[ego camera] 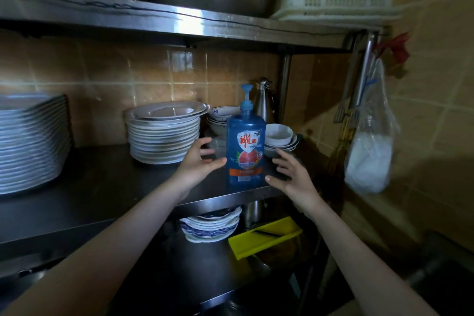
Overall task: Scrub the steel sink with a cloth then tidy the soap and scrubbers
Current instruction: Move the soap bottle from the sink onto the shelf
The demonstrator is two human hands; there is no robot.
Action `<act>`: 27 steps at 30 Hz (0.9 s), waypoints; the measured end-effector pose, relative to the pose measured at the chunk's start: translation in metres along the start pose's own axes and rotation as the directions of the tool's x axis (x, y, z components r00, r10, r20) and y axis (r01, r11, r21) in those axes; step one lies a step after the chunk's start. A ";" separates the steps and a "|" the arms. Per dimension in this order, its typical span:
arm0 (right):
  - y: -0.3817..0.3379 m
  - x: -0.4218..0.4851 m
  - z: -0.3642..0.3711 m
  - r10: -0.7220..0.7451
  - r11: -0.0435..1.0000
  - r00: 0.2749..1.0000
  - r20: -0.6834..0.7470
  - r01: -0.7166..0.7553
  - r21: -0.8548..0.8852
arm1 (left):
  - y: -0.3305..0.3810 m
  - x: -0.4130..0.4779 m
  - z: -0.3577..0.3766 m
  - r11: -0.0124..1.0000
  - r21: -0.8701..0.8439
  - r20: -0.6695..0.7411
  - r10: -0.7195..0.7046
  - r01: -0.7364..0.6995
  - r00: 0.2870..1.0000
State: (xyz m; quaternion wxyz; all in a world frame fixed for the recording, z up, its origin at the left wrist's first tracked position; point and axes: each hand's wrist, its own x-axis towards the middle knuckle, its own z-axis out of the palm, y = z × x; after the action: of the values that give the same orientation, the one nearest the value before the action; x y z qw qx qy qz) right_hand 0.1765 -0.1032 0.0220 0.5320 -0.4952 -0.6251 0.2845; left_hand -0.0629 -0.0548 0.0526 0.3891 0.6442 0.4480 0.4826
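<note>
Our left grip [198,161] and right grip [292,174] are spread, flanking the soap bottle [245,151].
It stands upright near the shelf [102,182] front, right of the plates [164,136]; whether we touch it is unclear. Likely heavy, slick plastic: we'd clasp the body, not the pump [246,92]. No scrubbers in view.

Bare forearms; left hand [197,165], right hand [295,177] bare.

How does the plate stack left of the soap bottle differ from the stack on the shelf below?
The upper plate stack is taller and plain white; the lower plate stack is shorter, with blue-patterned pieces. The upper one sits fairly even, the lower one untidy. Both rest on the steel rack.
</note>
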 end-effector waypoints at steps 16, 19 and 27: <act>-0.006 -0.118 -0.041 0.095 0.995 0.989 -0.115 -0.096 0.000 | 0.015 -0.098 0.054 0.996 -0.066 0.111 0.060 -0.053 0.992; 0.003 -0.144 -0.064 0.130 0.991 0.978 -0.160 -0.134 -0.013 | 0.009 -0.105 0.083 0.996 -0.080 0.170 0.047 -0.033 0.984; 0.031 -0.206 -0.139 0.223 0.969 0.921 -0.320 -0.246 -0.033 | -0.006 -0.107 0.175 0.995 -0.092 0.378 0.006 0.031 0.926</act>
State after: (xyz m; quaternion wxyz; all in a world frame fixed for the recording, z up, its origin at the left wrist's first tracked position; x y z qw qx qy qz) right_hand 0.3059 -0.3062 -0.0469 0.5685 -0.6242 -0.4786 0.2409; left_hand 0.0918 -0.1672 -0.0229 0.5019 0.7026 0.3450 0.3680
